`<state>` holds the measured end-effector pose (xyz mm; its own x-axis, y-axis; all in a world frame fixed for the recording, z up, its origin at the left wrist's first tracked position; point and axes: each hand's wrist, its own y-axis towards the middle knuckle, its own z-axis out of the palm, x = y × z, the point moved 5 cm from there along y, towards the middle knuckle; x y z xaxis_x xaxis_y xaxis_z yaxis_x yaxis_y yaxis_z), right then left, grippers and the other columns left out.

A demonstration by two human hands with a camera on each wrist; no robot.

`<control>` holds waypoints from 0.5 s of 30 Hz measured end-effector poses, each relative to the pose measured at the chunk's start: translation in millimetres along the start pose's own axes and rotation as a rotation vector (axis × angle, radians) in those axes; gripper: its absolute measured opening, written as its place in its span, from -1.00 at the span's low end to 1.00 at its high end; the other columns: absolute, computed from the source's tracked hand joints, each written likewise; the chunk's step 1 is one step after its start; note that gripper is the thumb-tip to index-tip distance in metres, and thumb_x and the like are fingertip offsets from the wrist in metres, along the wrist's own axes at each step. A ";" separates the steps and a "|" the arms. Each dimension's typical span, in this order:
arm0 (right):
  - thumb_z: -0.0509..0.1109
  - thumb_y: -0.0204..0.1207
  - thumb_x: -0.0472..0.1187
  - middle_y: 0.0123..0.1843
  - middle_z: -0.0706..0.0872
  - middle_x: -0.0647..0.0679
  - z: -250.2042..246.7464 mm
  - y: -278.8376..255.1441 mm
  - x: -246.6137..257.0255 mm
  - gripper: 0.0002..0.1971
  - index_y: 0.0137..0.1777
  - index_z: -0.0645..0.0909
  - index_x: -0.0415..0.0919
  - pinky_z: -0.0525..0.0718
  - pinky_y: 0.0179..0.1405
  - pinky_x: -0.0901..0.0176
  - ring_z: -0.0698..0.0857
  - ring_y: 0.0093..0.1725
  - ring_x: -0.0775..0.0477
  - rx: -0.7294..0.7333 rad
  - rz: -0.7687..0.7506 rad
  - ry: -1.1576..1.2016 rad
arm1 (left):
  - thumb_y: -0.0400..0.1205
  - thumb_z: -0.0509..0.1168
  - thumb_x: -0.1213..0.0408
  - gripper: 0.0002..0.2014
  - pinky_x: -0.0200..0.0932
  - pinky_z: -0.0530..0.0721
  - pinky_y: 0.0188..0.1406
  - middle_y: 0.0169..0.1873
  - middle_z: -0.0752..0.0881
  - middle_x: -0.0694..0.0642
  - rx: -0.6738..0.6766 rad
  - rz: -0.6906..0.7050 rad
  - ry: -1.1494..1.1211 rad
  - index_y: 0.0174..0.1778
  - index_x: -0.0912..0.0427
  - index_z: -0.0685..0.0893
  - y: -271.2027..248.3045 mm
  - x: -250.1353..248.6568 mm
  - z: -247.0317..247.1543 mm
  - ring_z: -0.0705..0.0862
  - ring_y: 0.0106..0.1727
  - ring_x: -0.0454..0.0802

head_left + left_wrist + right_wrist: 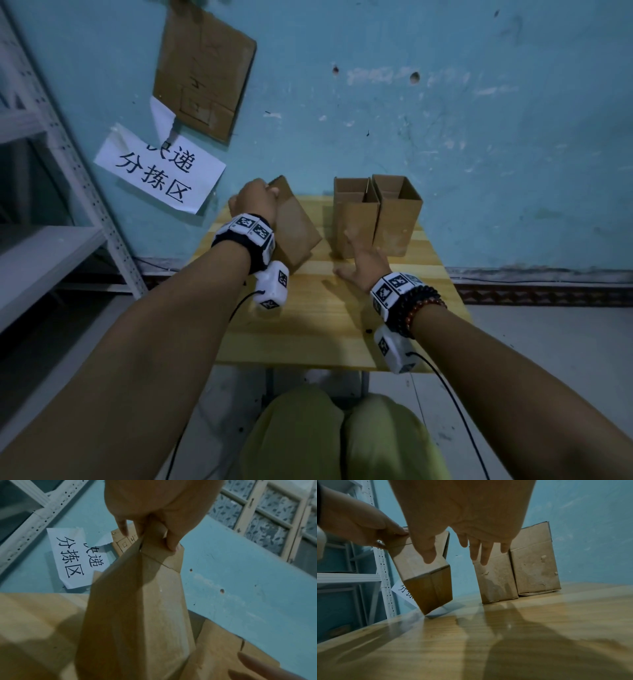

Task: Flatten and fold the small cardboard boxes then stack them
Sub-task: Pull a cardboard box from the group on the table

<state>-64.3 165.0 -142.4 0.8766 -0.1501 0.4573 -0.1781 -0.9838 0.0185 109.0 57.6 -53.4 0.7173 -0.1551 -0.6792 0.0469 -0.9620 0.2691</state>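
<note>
Your left hand (254,202) grips the top edge of the tilted box (295,229) at the far left of the desk (342,329); in the left wrist view your fingers (172,539) curl over a top flap while the thumb pinches from the other side. That box leans over, its lower corner close to the desk surface near the left edge (whether it touches the wood, you cannot tell from the right wrist view). Its closed bottom faces toward you in the right wrist view.

Your right hand (363,265) is held low over the desk with straight, spread fingers (485,553), gripping nothing. Its fingertips reach toward the middle box (354,219), and the head view cannot show whether they touch its near face.

The middle box and the right box (397,216) stand upright, side by side and touching, at the far edge of the desk against the blue wall (479,137). Both are open at the top, with their flaps standing up. The tilted box is set apart from them on the left.

On the wall to the far left hangs a white paper sign (161,169) with black characters, and above it a flat piece of cardboard (203,68). A white metal shelf (61,212) stands on the left.
</note>
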 end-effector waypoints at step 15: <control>0.69 0.14 -0.24 0.64 0.14 -0.13 -28.1 -22.4 17.6 0.27 0.65 -0.20 -0.02 0.29 0.54 -0.10 0.23 0.60 -0.16 -0.142 -0.023 0.579 | 0.69 0.20 0.24 -0.76 0.00 0.60 -0.16 -0.26 0.62 0.19 0.322 -0.392 -0.867 -0.26 0.26 0.58 -6.5 50.9 13.7 0.62 -0.21 0.11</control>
<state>-57.4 187.2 -109.7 0.5017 -0.0117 0.8650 -0.2547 -0.9576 0.1348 135.6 52.9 -99.1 -0.0688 0.1984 -0.9777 -0.1108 -0.9755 -0.1902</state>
